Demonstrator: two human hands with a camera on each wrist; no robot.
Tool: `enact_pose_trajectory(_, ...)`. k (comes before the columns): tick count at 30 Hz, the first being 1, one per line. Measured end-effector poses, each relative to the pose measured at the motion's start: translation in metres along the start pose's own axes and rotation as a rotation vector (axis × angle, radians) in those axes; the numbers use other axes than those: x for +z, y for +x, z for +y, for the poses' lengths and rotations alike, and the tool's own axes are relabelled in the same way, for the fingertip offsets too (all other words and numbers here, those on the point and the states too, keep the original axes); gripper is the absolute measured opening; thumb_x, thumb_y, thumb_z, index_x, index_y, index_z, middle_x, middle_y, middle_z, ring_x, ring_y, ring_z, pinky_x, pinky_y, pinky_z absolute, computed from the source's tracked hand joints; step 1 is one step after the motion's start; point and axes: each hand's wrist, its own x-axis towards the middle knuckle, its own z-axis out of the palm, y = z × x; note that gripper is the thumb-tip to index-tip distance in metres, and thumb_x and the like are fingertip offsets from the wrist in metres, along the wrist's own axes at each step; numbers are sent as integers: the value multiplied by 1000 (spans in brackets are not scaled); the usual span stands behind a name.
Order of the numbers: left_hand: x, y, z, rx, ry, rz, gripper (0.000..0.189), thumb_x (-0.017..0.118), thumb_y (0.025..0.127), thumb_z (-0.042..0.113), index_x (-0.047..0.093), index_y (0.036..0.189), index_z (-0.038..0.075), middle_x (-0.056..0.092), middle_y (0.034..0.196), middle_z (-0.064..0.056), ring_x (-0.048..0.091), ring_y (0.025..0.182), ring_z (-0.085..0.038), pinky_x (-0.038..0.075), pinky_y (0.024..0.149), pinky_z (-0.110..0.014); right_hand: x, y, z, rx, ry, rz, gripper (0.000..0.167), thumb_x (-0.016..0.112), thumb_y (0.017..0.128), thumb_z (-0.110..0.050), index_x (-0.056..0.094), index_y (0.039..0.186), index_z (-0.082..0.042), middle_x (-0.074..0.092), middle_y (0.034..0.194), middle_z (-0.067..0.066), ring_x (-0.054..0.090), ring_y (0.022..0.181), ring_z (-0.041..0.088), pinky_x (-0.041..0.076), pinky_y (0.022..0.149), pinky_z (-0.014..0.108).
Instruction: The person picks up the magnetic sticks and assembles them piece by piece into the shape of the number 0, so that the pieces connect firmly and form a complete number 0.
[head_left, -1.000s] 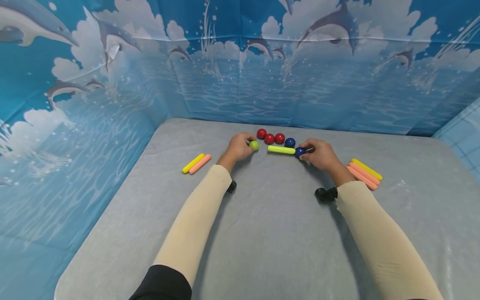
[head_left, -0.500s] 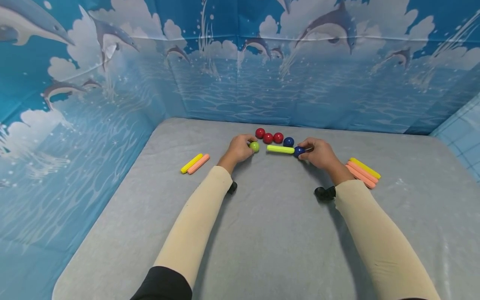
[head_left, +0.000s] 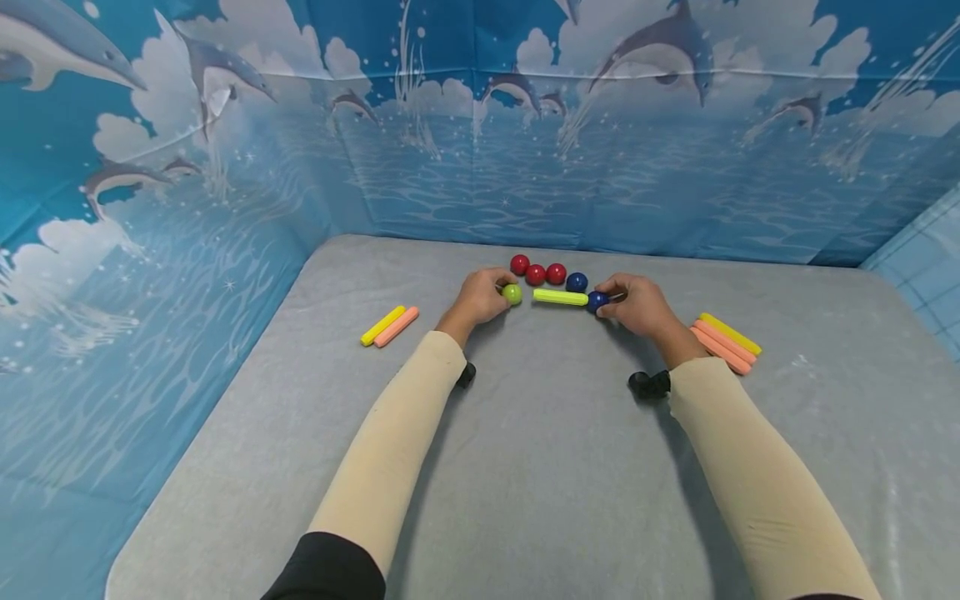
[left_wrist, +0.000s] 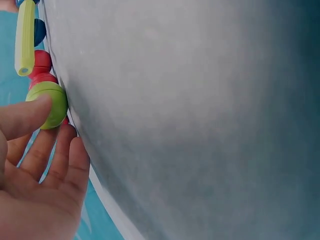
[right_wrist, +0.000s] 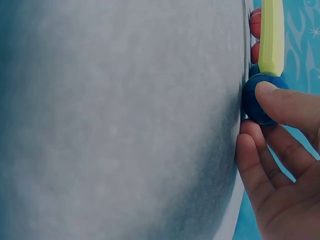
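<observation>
My left hand [head_left: 480,297] pinches a lime-green ball [head_left: 512,294] between thumb and fingers, also seen up close in the left wrist view. With thumb and fingers, my right hand [head_left: 636,303] grips a dark blue ball [right_wrist: 261,98]. From that blue ball a ribbed yellow-green stick [head_left: 560,297] points left, one end against the ball. In the left wrist view the stick's free end [left_wrist: 23,70] shows a small hole. A gap separates this end from the green ball in the head view.
Behind the hands sit several red balls [head_left: 536,275] and a second blue ball [head_left: 577,282]. Yellow and peach sticks [head_left: 389,326] lie at the left, others [head_left: 725,343] beside my right wrist. A dolphin-print curtain [head_left: 480,167] borders the grey table [head_left: 555,467].
My left hand has shifted very slightly to the right with the green ball, narrowing the gap to the stick. The right hand keeps its grip on the blue ball.
</observation>
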Motion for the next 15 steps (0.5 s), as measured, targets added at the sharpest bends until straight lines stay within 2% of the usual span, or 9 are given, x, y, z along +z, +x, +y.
enact_pose_trajectory(15, 5, 2, 1, 13, 0, -23, 40, 66, 91, 5, 63, 131, 13, 63, 134, -8, 60, 122, -23, 51, 102, -35, 1, 3, 0, -5, 0, 5, 35, 63, 94, -3, 60, 128, -2, 58, 134, 25, 57, 123, 40, 52, 95, 51)
